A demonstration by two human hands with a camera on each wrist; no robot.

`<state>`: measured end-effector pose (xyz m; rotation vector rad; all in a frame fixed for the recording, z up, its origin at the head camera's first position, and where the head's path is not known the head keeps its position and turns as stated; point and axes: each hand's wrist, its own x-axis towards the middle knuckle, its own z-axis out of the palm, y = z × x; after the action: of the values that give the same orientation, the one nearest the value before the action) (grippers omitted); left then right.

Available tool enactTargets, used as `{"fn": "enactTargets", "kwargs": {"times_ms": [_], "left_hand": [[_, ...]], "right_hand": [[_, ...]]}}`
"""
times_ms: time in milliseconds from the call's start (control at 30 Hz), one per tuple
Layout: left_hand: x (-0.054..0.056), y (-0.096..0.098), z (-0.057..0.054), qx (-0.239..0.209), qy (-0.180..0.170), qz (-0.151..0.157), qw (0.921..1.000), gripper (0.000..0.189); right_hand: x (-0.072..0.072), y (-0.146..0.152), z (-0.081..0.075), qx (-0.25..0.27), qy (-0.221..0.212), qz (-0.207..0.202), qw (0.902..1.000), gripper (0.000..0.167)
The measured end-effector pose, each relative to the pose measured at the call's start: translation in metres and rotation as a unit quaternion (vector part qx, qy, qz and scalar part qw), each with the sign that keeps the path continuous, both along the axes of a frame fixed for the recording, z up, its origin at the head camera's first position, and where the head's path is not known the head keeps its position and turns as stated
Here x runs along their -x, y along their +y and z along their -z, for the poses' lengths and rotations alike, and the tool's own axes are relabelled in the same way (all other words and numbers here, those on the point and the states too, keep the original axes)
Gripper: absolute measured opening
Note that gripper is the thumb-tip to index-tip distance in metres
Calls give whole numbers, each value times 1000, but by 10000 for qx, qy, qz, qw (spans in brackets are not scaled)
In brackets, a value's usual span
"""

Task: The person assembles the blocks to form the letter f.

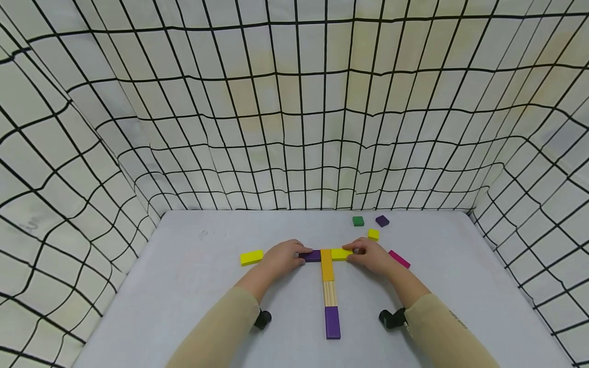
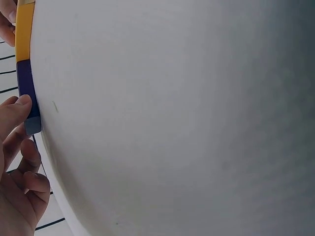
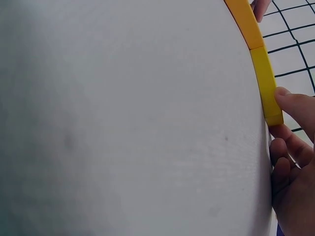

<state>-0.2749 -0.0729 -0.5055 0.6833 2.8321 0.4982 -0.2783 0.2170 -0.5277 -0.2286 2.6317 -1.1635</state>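
Flat wooden blocks form a T on the white table. My left hand [image 1: 282,256] pinches the outer end of a dark purple block [image 1: 313,256], its thumb lying on the block in the left wrist view. On the other side my right hand [image 1: 371,255] holds the outer end of a yellow block [image 1: 339,254] between thumb and fingers. Both blocks flank the top of an orange block [image 1: 327,266]. Below it, in line, come a plain striped wood block [image 1: 329,294] and a purple block [image 1: 332,323].
Another yellow block [image 1: 251,257] lies left of my left hand. Beyond my right hand are a small yellow block [image 1: 373,234], a green block [image 1: 358,221], a dark purple block [image 1: 382,221] and a magenta block [image 1: 399,259]. Black netting [image 1: 299,112] over white walls surrounds the table.
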Motion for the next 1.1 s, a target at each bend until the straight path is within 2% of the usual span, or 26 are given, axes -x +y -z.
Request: {"fn": "enactTargets", "kwargs": {"times_ms": [733, 1100], "left_hand": [[1, 1, 1, 0, -51, 26, 10000, 36], [0, 1, 1, -168, -244, -143, 9995, 42]], "right_hand": [[-2, 1, -1, 72, 44, 3, 10000, 29], [-4, 0, -2, 68, 52, 32, 10000, 29]]}}
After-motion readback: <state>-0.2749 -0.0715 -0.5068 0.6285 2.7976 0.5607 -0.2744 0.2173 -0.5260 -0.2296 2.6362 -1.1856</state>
